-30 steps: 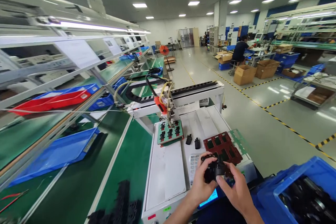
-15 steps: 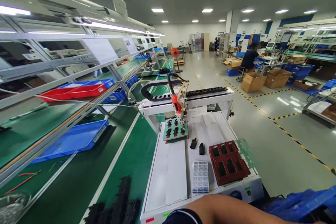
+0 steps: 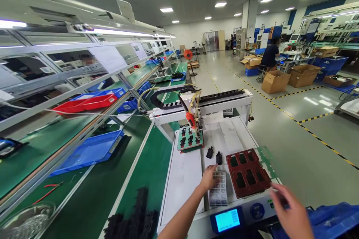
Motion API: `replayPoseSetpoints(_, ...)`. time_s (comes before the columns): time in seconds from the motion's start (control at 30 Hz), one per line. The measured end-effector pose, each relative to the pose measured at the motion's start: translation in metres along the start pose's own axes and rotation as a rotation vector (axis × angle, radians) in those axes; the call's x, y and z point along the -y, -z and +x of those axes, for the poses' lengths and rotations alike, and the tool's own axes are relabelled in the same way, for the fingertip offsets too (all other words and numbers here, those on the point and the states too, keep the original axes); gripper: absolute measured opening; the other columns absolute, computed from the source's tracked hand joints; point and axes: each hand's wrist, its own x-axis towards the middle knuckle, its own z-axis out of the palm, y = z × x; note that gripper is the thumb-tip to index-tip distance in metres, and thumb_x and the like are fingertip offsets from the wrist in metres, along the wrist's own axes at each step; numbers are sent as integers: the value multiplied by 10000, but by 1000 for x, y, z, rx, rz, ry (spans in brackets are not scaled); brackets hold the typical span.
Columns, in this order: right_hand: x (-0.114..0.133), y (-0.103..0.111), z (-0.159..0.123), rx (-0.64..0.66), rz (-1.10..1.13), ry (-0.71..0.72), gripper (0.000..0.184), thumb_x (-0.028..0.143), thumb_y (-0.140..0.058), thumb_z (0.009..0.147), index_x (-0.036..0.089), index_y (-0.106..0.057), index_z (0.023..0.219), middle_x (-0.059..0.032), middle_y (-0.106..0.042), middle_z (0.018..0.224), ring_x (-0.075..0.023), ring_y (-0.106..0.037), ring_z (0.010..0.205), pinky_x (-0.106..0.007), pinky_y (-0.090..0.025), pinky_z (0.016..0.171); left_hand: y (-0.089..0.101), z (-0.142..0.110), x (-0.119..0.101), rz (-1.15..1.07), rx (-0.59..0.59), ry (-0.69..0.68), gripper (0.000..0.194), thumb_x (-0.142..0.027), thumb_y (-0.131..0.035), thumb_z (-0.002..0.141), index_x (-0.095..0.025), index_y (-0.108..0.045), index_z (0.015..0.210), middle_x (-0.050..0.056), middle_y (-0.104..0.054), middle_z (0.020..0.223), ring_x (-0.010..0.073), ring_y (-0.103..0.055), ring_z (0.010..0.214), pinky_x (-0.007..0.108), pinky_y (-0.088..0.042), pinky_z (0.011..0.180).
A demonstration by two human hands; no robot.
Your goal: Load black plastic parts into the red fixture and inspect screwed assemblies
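Observation:
My left hand (image 3: 209, 177) reaches over the white machine bed (image 3: 185, 179), its fingertips on the upper edge of a small sheet of labels (image 3: 219, 190). The fingers look curled and hold nothing I can see. Two small black parts (image 3: 214, 155) lie just beyond it. A dark red fixture tray (image 3: 247, 171) with several empty pockets sits to the right. My right hand (image 3: 290, 211) hovers blurred at the machine's front right corner, fingers spread, holding nothing. A green fixture (image 3: 190, 140) with several black parts sits under the machine's head (image 3: 193, 114).
A blue screen (image 3: 227, 219) and a round knob (image 3: 256, 211) are on the machine's front panel. A blue bin (image 3: 331, 218) is at lower right. Black parts (image 3: 134, 220) lie on the green conveyor (image 3: 140, 171). Blue and red trays are on the left shelves. A person sits far right among cardboard boxes.
A second ago both hands held a black part over the red tray. The hands then dropped from view. Now the left hand is at the label sheet and the right hand is empty.

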Motion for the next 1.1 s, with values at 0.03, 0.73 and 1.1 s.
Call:
replayPoseSetpoints(0.03, 9, -26, 10, 134, 53, 27, 274, 506, -639, 973, 290, -743, 1105, -91, -774, 1074, -273, -740, 893, -360, -618, 775, 1, 0, 10, 1, 14, 6, 568, -130, -836, 597, -223, -778, 1155, 117, -764, 1190, 378, -628, 1252, 558, -430, 1139)
replayPoseSetpoints(0.73, 20, -204, 41, 578, 71, 321, 269, 299, -441, 1076, 225, -662, 941, -59, -697, 917, -246, -687, 862, -343, -518, 798, 12, -50, -4, -234, -242, -198, 377, -485, -582, 1024, -192, -820, 1014, 86, -758, 836, 200, -688, 769, 302, -508, 712)
replayPoseSetpoints(1.1, 30, -180, 38, 461, 231, 417, 287, 275, -587, 1028, 337, -739, 1264, -85, -706, 1190, -303, -632, 1169, -487, -560, 985, 23, -52, -23, -222, -170, -249, 373, -435, -511, 1056, -211, -804, 1000, 83, -750, 870, 215, -686, 821, 314, -518, 755)
